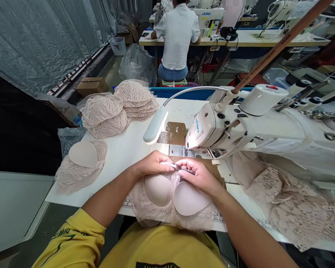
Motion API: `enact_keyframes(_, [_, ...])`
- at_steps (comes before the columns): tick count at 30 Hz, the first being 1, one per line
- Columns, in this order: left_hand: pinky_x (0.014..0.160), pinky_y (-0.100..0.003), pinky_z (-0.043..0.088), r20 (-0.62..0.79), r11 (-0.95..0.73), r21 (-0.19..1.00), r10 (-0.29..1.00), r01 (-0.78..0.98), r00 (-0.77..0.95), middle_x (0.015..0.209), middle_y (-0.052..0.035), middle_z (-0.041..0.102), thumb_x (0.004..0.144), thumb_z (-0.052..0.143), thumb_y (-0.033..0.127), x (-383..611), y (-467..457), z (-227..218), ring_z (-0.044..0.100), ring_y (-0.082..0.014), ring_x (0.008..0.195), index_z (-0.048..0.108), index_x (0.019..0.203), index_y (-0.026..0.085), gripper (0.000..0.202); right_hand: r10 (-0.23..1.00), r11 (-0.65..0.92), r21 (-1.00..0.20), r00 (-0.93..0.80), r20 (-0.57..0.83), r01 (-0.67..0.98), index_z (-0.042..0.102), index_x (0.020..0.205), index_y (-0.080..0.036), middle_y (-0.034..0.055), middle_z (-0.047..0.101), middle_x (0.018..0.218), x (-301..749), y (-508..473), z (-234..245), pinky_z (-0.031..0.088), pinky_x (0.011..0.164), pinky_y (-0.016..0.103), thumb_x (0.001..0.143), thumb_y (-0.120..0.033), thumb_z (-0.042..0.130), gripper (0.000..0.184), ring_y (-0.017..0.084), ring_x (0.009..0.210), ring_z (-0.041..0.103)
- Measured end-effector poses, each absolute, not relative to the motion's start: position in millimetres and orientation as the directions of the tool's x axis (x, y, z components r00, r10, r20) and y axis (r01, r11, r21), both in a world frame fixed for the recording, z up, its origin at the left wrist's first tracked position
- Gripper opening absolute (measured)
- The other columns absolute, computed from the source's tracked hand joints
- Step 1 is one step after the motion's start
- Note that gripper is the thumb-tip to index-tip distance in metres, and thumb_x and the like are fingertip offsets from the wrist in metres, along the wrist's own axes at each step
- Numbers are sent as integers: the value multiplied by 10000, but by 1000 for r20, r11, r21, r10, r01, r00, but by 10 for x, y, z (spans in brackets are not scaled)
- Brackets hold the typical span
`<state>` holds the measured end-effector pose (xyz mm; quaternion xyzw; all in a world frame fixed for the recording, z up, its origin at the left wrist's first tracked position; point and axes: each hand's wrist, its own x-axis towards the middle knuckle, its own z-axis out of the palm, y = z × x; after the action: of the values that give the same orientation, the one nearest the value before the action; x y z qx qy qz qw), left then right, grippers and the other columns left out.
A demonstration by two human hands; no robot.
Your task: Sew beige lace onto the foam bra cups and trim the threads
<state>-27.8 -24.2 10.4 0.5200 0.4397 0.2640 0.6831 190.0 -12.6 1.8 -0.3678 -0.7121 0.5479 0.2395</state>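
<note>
A pale pink lace bra (194, 197) with two smooth moulded cups lies across the table's front edge, close to my body. My left hand (156, 162) pinches the lace at the bra's upper middle, between the cups. My right hand (198, 175) is closed around a slim dark metal tool (187, 171), tweezers or thread snips; I cannot tell which. The tool's tip meets the lace beside my left fingertips. Just beyond both hands is the needle area of a white sewing machine (206, 126).
Stacked lace pieces (106, 113) lie at the back left, a single cup on lace (83, 154) nearer. More lace (293, 201) hangs over the right edge. A lamp (156, 124) arches above the table (123, 149). A person in a white shirt (178, 35) sits ahead, facing away.
</note>
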Motion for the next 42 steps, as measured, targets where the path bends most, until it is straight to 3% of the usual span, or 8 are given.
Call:
enact_keyframes(8, [544,-197,361,-328,311,943,821,117,468,636,-5,590,719,739,381,-265,-250,105,494,-94,590,711,789,91,300,826,180,-932,-564,-31,315,678,940,-199,42,691,892,1839,-175,105,489,739,317,865,-337,576,188,187,827,632])
enact_keyframes(16, [632,-220,420,-280,245,960,801,136,529,742,-35,632,776,685,388,-253,-237,90,555,-130,686,704,836,93,302,814,-87,-986,-561,-153,143,593,1103,-191,53,667,945,1793,-154,37,509,737,308,768,-388,677,398,185,853,636])
enact_keyframes(22, [612,-203,413,-396,185,912,630,366,668,826,-22,626,686,756,328,-660,-188,236,556,-143,731,647,919,125,328,837,110,-882,-522,-166,458,586,700,-192,-7,559,662,1859,-116,156,412,589,273,856,-375,556,241,146,639,517])
enact_keyframes(25, [571,-189,367,-408,168,897,673,409,617,720,5,570,739,699,343,-835,-180,298,506,-112,652,632,816,119,246,687,202,-883,-704,-181,424,546,652,-201,-18,538,645,1888,-132,179,386,579,264,871,-363,543,272,137,625,497])
enact_keyframes(27, [585,-187,356,-367,139,904,738,405,566,702,15,545,769,671,337,-852,-181,319,486,-101,649,628,791,120,222,651,191,-907,-740,-170,376,560,690,-206,-8,564,679,1862,-157,158,403,601,267,903,-384,498,284,142,650,515])
enact_keyframes(31, [614,-196,375,-323,187,935,803,302,502,740,4,556,780,671,342,-718,-200,312,497,-106,679,622,813,123,227,800,81,-956,-591,-106,281,610,927,-201,36,644,890,1753,-198,80,468,712,296,881,-410,535,227,175,799,579])
enact_keyframes(38, [638,-213,420,-326,259,944,826,205,460,800,-11,584,718,738,363,-432,-258,286,532,-129,726,630,863,129,296,853,112,-937,-516,-81,331,611,818,-202,3,604,757,1741,-240,72,453,659,281,890,-390,528,217,161,722,553])
enact_keyframes(42, [581,-208,403,-382,352,924,821,149,424,733,-5,567,724,729,363,-329,-284,290,513,-115,653,619,811,121,280,869,69,-955,-488,-83,287,636,963,-202,44,666,941,1770,-218,40,487,746,308,870,-380,559,215,193,856,607])
